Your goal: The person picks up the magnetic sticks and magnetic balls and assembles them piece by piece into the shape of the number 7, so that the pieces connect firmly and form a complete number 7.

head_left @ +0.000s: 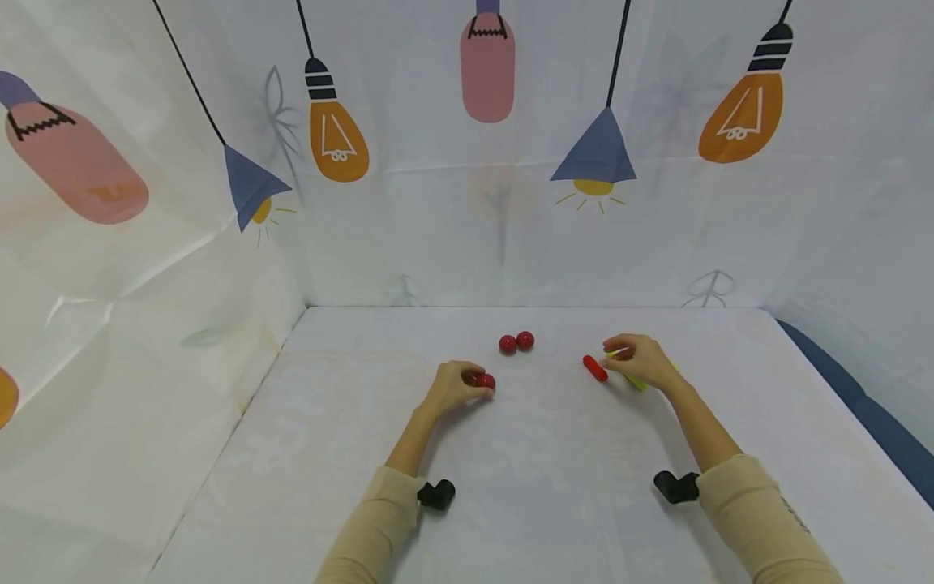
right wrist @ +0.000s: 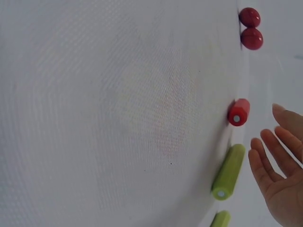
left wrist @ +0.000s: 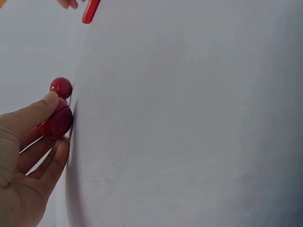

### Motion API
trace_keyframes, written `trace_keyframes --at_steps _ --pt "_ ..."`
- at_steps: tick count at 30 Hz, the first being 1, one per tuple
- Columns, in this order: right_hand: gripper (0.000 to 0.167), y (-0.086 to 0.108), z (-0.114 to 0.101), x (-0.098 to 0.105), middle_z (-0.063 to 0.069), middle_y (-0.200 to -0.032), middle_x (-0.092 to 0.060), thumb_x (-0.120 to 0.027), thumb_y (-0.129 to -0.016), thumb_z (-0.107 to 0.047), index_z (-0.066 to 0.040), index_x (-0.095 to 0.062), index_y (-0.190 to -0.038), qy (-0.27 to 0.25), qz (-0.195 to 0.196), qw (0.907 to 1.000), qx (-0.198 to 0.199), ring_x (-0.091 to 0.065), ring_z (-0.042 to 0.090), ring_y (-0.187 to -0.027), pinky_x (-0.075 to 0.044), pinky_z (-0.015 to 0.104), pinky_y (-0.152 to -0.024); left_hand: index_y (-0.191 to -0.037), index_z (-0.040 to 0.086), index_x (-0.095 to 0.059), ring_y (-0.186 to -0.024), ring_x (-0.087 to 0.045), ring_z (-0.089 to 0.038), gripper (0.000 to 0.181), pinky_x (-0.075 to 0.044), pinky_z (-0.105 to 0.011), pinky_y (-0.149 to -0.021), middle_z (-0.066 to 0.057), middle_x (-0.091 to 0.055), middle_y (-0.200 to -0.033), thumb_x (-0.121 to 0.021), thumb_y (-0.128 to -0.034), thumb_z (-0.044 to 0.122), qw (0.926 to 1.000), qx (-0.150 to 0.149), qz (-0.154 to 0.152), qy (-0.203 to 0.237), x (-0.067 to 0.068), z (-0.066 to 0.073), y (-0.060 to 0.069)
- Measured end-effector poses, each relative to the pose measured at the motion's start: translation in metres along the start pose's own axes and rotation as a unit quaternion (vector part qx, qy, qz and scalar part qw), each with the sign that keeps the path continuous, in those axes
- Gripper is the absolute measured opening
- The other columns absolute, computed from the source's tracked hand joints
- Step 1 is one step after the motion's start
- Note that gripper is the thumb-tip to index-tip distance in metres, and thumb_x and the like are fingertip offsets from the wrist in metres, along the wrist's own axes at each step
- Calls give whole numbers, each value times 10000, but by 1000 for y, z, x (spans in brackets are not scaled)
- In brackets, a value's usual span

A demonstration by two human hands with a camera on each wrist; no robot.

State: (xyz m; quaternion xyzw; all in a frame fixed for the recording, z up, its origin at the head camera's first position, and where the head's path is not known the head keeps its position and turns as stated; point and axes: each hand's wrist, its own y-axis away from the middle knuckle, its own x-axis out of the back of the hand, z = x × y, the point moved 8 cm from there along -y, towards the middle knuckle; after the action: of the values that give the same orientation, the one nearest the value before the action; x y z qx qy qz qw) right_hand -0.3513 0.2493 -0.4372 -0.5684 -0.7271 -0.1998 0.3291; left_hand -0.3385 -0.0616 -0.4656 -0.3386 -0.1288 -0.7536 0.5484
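Observation:
My left hand (head_left: 451,388) grips a glossy red ball (head_left: 486,381) between thumb and fingers, low over the white table. In the left wrist view, the held red ball (left wrist: 58,122) shows below the thumb, its surface partly covered. Two more red balls (head_left: 507,345) sit side by side farther back. My right hand (head_left: 638,359) hovers with loosely extended fingers and holds nothing. Beside it lie a short red rod (head_left: 595,368) and a green rod (head_left: 637,382), partly hidden by the hand. The right wrist view shows a small pale disc on the end of the green rod (right wrist: 229,172).
A second green rod (right wrist: 221,219) lies at the bottom edge of the right wrist view. The white table (head_left: 540,487) meets a white sheet (head_left: 438,235) printed with lamps and bulbs at the back. A dark blue object (head_left: 846,381) stands beyond the right edge.

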Motion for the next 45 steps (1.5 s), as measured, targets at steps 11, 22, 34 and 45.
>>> trace_keyframes --at_steps 11,22,34,45 --pt "381 -2 2 -5 235 -1081 -635 -682 -850 -142 87 -590 -1141 -31 -35 10000 -36 -616 372 -966 -483 488 -857 -995 -25 -694 -756 -612 -163 367 -492 -232 -682 -104 -692 -882 -818 -718 181 9998 -133 -12 132 -2 5 9" --pt "372 -4 3 -10 237 -1036 -649 -698 -836 -127 102 -599 -1112 -55 -31 10000 -4 -631 352 -923 -502 423 -799 -1004 -30 -689 -759 -615 -182 353 -485 -231 -686 -117 -688 -893 -811 -723 146 9993 -67 254 264 0 0 12" --pt "396 -4 2 -16 245 -1093 -625 -681 -861 -167 89 -585 -1147 35 -236 9993 -289 -604 366 -977 -510 421 -793 -1011 -32 -685 -756 -637 -194 352 -512 -247 -689 -140 -692 -924 -807 -732 145 9978 -124 568 313 5 -4 7" --pt "368 -5 1 -22 259 -1055 -640 -686 -843 -128 111 -597 -1109 83 -202 9996 -160 -628 365 -933 -512 385 -745 -1023 -13 -688 -776 -632 -190 344 -507 -254 -701 -122 -690 -926 -799 -744 155 9975 27 560 421 4 -7 7"
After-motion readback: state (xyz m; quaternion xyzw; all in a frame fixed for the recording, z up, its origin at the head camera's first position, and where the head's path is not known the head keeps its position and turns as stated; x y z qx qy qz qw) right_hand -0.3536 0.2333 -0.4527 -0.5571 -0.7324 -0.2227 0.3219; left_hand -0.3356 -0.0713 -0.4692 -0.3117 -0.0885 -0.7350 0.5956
